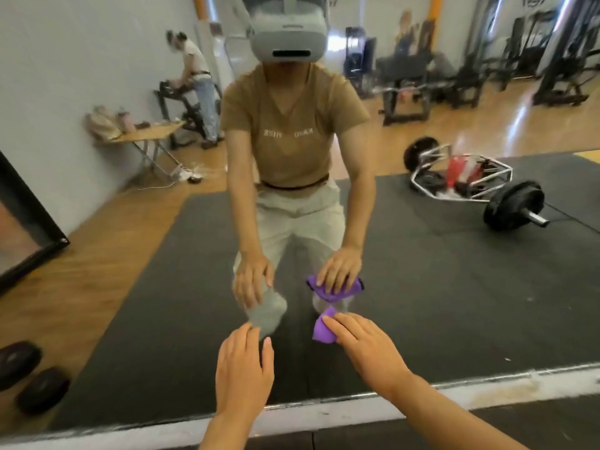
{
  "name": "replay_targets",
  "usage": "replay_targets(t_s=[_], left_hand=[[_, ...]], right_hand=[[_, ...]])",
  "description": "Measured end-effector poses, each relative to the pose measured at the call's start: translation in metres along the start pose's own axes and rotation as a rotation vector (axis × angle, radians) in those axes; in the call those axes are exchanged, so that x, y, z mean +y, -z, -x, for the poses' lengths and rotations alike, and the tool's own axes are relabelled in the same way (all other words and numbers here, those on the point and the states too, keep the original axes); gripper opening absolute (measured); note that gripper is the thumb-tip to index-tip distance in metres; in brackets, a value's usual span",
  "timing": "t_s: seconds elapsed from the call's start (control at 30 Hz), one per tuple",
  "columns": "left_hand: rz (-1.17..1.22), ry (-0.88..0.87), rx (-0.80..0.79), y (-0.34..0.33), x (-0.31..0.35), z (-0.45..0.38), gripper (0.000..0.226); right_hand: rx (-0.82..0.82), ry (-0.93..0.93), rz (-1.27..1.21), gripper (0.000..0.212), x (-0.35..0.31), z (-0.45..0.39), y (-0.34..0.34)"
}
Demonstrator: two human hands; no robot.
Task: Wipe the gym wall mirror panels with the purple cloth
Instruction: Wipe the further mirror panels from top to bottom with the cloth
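Gym mirror (454, 287) fills the view; the right hand (367, 349) presses the purple cloth (323, 329) under straight fingers. Left hand (243, 368) rests spread, empty. Soft, light cloth probably bunches; flat pressure suits.

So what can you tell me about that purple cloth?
The purple cloth looks soft and bunched up, folded rather than spread flat. The right hand presses it against the low part of the mirror, fingers straight over it, so only its left side peeks out. Its purple reflection sits just above, under the mirrored hand. The left hand does not touch it.
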State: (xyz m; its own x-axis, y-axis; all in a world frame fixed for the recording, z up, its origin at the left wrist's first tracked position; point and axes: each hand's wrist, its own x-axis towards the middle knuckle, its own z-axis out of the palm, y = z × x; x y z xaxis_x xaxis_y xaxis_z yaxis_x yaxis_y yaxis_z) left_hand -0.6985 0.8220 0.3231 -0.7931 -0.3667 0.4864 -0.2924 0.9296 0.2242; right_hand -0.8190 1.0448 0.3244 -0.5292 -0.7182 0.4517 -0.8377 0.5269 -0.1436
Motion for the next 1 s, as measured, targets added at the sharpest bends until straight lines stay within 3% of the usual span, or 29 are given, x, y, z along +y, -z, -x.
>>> replay_targets(t_s=[0.13,0.27,0.37,0.5,0.73,0.87,1.0], left_hand=[[-0.005,-0.068,0.0,0.073,0.033,-0.029,0.014],[0.006,-0.151,0.064,0.14,0.069,-0.071,0.038],[0.002,-0.192,0.095,0.182,0.094,-0.104,0.04],[-0.015,-0.23,0.15,0.226,0.119,-0.133,0.041],[-0.046,-0.33,0.215,0.28,0.144,-0.16,0.043],[-0.054,-0.365,0.232,0.31,0.163,-0.166,0.042],[-0.047,-0.382,0.269,0.345,0.183,-0.181,0.043]], right_hand=[[-0.046,0.027,-0.044,0.094,-0.006,-0.024,0.083],[-0.024,0.086,-0.023,0.085,-0.004,-0.051,0.165],[0.068,0.126,0.018,0.062,0.001,-0.073,0.212],[0.098,0.137,0.074,0.079,0.009,-0.089,0.257],[0.196,0.143,0.177,0.076,0.015,-0.104,0.331],[0.309,0.133,0.207,0.068,0.01,-0.113,0.377],[0.429,0.155,0.245,0.043,-0.004,-0.121,0.428]])
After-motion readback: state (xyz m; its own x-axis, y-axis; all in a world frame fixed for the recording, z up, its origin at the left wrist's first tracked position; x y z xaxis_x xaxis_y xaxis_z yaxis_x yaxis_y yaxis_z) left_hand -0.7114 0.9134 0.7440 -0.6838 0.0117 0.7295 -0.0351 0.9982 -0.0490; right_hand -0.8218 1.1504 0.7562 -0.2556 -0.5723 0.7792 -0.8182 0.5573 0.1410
